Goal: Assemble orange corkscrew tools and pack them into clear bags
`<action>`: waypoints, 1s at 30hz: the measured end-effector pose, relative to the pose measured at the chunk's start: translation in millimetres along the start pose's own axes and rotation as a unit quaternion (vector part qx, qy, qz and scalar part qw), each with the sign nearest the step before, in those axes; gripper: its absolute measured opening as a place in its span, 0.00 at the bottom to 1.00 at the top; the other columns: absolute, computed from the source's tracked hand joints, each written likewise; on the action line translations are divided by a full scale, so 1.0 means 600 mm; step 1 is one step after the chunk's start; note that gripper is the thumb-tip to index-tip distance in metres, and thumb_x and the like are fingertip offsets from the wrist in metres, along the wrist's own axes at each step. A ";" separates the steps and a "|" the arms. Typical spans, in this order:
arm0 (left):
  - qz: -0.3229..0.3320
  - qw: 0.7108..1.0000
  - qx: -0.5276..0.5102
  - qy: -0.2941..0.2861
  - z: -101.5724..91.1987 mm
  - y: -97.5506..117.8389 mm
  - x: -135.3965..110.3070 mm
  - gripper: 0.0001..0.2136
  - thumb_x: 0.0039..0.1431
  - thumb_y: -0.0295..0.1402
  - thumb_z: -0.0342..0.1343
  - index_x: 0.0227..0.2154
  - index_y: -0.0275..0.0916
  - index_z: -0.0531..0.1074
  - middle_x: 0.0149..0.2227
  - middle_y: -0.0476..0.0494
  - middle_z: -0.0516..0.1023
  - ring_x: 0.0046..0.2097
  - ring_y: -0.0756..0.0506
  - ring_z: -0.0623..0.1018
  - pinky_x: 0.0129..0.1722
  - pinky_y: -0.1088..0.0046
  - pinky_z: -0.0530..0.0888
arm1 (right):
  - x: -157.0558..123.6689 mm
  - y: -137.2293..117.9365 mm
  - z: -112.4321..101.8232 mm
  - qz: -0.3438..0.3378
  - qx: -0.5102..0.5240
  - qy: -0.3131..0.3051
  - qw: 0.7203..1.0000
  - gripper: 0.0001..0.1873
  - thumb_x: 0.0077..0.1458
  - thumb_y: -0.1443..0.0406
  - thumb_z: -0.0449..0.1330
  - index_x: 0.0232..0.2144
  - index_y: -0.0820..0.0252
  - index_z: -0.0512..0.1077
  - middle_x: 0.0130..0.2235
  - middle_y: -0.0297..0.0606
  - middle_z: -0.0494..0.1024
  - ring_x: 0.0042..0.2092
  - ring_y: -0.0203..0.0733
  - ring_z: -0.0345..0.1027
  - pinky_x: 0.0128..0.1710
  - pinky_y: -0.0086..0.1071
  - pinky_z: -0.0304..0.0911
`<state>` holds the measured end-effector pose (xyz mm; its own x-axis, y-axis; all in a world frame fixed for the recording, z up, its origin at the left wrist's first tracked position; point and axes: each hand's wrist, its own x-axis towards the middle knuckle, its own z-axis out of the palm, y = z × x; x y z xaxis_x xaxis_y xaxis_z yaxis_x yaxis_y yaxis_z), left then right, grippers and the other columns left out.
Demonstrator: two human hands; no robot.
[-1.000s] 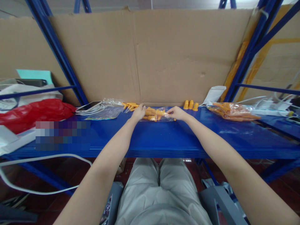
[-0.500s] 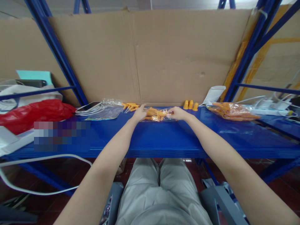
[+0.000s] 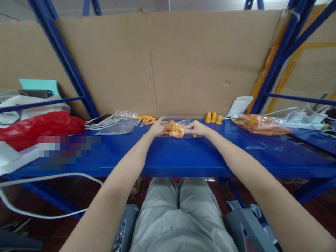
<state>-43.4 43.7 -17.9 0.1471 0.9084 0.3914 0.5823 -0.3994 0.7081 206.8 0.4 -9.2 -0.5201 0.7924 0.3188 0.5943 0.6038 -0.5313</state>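
Note:
A small clear plastic bag of orange plastic parts point(image 3: 175, 129) lies at the back of the blue shelf point(image 3: 183, 157). My left hand point(image 3: 156, 127) grips its left end with closed fingers. My right hand point(image 3: 197, 128) pinches its right end. Both arms reach straight forward over my lap. The fingertips are partly hidden behind the bag.
Loose orange parts point(image 3: 146, 119) lie left of the bag, three orange caps point(image 3: 213, 117) stand right of it. A larger bag of orange parts point(image 3: 258, 125) sits further right. A phone with cable point(image 3: 99, 120), a red bag point(image 3: 36, 127) and a cardboard backing point(image 3: 168, 63) border the shelf.
The small bag has been drawn slightly toward me and lifted a little between both hands. My hands stayed on its two ends.

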 end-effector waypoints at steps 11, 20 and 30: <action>0.026 0.995 0.097 0.012 0.000 0.015 -0.011 0.17 0.61 0.32 0.51 0.51 0.33 0.72 0.46 0.36 0.81 0.48 0.41 0.79 0.51 0.66 0.73 | 0.011 0.014 0.001 0.004 0.136 0.062 0.989 0.09 0.40 0.63 0.68 0.26 0.62 0.77 0.29 0.36 0.79 0.30 0.36 0.71 0.32 0.28 0.68; 0.078 0.985 0.147 -0.040 -0.003 0.037 -0.024 0.16 0.60 0.39 0.51 0.39 0.37 0.80 0.43 0.42 0.83 0.46 0.41 0.79 0.49 0.70 0.73 | 0.014 0.005 0.006 -0.001 0.113 0.068 0.991 0.13 0.40 0.58 0.69 0.24 0.63 0.76 0.27 0.37 0.79 0.29 0.37 0.70 0.30 0.29 0.66; 0.098 0.983 0.147 -0.042 -0.002 0.031 -0.017 0.14 0.59 0.37 0.51 0.36 0.37 0.80 0.42 0.43 0.83 0.47 0.42 0.79 0.51 0.68 0.73 | 0.011 0.001 0.001 0.017 0.081 0.069 0.994 0.14 0.41 0.58 0.70 0.27 0.63 0.77 0.29 0.39 0.80 0.29 0.37 0.71 0.31 0.30 0.67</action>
<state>-35.2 26.8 -7.8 0.3377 0.8298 0.4443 0.7404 -0.5256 0.4189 203.1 5.9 -8.0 -0.4057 0.8227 0.3982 0.4977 0.5643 -0.6587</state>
